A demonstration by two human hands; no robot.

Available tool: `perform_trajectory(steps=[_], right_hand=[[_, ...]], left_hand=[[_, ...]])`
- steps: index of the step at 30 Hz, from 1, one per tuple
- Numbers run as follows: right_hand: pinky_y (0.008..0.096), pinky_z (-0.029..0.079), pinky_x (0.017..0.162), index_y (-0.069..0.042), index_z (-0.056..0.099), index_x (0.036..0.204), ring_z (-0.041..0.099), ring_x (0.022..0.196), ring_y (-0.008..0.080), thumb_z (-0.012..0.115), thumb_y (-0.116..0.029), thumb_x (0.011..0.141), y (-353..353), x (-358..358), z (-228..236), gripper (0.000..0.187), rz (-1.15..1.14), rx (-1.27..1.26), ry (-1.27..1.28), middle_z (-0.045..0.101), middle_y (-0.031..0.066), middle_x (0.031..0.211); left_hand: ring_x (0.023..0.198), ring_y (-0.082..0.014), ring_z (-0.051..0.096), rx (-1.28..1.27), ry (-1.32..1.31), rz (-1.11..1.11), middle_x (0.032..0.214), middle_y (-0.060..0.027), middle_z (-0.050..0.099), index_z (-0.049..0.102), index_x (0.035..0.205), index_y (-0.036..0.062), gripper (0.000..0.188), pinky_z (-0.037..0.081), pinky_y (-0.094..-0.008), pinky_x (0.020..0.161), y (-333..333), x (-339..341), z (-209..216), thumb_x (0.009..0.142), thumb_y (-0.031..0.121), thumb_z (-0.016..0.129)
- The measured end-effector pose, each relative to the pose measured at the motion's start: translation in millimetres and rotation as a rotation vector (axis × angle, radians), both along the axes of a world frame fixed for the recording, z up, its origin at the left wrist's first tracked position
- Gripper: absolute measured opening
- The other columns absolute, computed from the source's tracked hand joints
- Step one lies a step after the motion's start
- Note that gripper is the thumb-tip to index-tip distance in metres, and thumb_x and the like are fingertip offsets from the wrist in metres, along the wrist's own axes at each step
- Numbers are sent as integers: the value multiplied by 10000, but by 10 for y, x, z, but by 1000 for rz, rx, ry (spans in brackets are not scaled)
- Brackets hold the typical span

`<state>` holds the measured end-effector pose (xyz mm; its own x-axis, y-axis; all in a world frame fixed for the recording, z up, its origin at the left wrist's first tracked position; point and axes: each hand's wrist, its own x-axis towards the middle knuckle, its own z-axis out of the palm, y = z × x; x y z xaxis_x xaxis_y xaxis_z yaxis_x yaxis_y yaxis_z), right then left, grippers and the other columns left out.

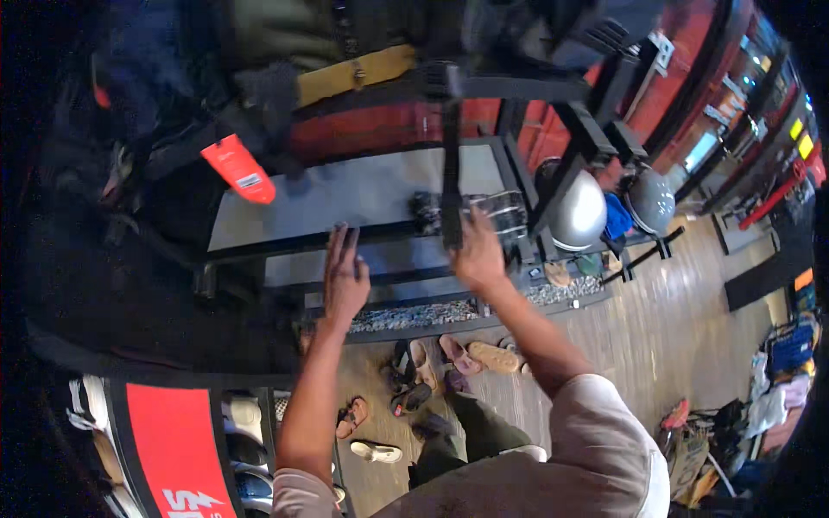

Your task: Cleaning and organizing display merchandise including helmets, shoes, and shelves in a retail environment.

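Note:
My left hand [347, 281] is raised at the front bar of a black-framed shelf [363, 194] with a grey top. Its fingers stretch upward, apart from one another, and it holds nothing. Farther right, my right hand [479, 255] reaches to a dark item with a light checked pattern [503, 211]; its kind is too blurred to make out. The fingers appear closed at its lower edge. Just left of these fingers, a black upright bar or strap [452, 164] crosses in front of the item. A red tag [239, 170] hangs over the shelf's left part.
Silver and grey helmets [577, 211] sit right of the shelf. Dark clothing or bags [285, 30] hang above. Several sandals and shoes [419, 367] lie on the wooden floor [643, 345] by my feet. A shoe rack with a red panel [177, 440] stands lower left, heaped goods [764, 406] lower right.

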<state>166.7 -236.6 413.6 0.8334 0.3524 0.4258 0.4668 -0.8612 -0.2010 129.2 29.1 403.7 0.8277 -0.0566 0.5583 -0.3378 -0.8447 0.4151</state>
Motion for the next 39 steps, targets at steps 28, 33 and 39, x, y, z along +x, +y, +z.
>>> perform_trajectory(steps=[28,33,39], right_hand=[[576,201,1118,-301,424,1432,223,1374,516,498,-314,870,-424,751,-344,566,-387,-60,72,344,105,1513],[567,196,1122,-310,388,1455,229,1373,515,453,-380,921,-698,1166,-468,543,-475,-213,-23,306,105,1536],[537,343,1048,-219,495,1376,298,1341,490,541,-393,890,-1030,2152,-447,518,-358,-157,9,323,69,1532]], left_hand=[[1430,-404,170,301,194,65,1541,-171,233,261,1485,69,841,148,-537,1161,-560,83,44,721,128,607],[1441,-389,144,323,225,22,1556,-164,201,247,1492,70,828,134,-525,1167,-662,140,67,738,144,579],[1443,-383,135,396,235,28,1556,-164,199,236,1497,71,838,127,-518,1170,-703,178,5,740,168,582]])
